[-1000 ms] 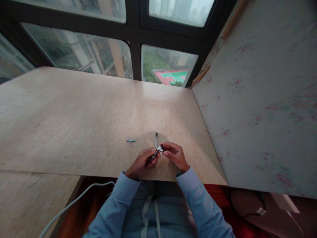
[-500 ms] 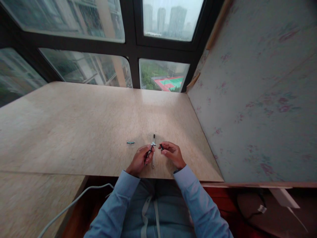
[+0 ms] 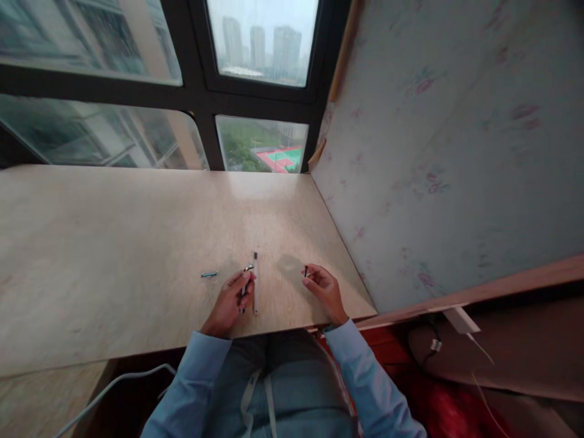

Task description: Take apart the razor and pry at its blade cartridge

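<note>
My left hand is closed around a dark, slim tool with a shiny metal head that points away from me. Just right of it, a thin pale stick-like item with a dark end lies on the table. Between the thumb and fingers of my right hand is a small black piece, held over the table at the right. A small dark teal item lies to the left of my left hand. Fine details of these things are too small to tell.
The pale tabletop reaches back to dark-framed windows. A flowered wall rises along its right side. A white cable hangs below the front edge at the left.
My right hand has moved away to the right from my left hand with the small black piece. The camera view has turned to the right. The pale stick is now less covered.
</note>
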A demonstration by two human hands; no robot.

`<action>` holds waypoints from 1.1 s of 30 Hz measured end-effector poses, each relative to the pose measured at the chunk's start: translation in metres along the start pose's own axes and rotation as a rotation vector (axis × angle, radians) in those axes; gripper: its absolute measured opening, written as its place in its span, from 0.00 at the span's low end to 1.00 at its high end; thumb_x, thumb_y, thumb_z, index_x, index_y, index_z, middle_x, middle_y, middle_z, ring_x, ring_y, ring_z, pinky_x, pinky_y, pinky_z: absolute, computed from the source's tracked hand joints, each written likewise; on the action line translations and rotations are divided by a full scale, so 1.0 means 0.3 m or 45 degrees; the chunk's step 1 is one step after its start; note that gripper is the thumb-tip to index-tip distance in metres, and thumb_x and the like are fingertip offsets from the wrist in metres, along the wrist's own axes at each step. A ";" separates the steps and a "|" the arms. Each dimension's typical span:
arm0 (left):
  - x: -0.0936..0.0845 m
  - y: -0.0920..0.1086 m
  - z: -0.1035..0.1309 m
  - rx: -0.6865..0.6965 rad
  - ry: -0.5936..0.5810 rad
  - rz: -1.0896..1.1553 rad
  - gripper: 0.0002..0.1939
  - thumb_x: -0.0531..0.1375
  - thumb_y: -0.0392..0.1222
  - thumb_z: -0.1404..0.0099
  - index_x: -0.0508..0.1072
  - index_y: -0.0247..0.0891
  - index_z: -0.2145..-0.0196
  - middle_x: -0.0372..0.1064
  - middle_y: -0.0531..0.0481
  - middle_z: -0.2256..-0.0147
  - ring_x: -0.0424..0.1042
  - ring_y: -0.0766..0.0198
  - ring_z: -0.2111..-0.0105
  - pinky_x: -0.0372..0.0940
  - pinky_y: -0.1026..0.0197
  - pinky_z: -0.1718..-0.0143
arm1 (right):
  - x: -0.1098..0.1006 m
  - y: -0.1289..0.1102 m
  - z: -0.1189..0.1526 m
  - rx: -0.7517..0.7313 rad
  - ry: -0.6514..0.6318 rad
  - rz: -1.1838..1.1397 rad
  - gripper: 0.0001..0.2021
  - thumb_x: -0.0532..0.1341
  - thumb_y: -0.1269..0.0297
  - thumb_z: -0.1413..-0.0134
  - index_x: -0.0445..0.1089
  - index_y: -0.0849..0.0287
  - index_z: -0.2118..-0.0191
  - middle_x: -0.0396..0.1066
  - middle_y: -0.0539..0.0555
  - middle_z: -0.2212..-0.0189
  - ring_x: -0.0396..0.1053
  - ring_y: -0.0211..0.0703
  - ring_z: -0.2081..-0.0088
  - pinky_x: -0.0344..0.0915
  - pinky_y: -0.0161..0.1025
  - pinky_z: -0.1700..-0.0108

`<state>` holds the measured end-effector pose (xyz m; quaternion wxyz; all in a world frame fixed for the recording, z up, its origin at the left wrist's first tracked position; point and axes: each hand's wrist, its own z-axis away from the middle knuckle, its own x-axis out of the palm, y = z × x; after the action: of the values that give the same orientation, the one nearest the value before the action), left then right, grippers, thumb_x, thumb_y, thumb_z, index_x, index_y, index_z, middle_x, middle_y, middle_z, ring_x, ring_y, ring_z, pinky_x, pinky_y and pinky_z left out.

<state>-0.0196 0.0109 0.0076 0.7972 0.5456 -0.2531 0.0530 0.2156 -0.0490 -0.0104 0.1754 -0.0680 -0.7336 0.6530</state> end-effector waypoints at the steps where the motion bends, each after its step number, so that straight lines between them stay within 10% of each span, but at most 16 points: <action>1: -0.002 0.000 -0.002 -0.004 -0.001 0.005 0.21 0.69 0.54 0.47 0.72 0.33 0.67 0.62 0.58 0.79 0.55 0.77 0.86 0.47 0.71 0.86 | -0.026 -0.007 0.001 0.000 0.033 0.039 0.20 0.73 0.57 0.58 0.75 0.58 0.58 0.76 0.54 0.63 0.70 0.39 0.69 0.68 0.36 0.67; 12: -0.014 -0.005 -0.008 -0.025 -0.004 0.021 0.22 0.69 0.56 0.47 0.74 0.32 0.66 0.63 0.57 0.79 0.56 0.77 0.86 0.47 0.71 0.86 | -0.160 -0.058 0.022 -0.283 0.107 0.698 0.20 0.67 0.61 0.48 0.72 0.59 0.50 0.76 0.56 0.63 0.74 0.40 0.71 0.71 0.37 0.69; 33: 0.001 -0.035 0.001 0.113 -0.094 0.032 0.25 0.64 0.58 0.41 0.77 0.31 0.60 0.68 0.51 0.76 0.63 0.70 0.80 0.57 0.65 0.79 | 0.103 -0.086 0.092 -0.449 -0.213 0.779 0.16 0.67 0.64 0.44 0.72 0.58 0.50 0.74 0.53 0.66 0.70 0.40 0.71 0.70 0.37 0.66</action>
<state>-0.0158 0.0066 -0.0010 0.7616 0.5789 -0.2864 0.0541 0.1808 -0.0682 0.0176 -0.1032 -0.2597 -0.7925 0.5420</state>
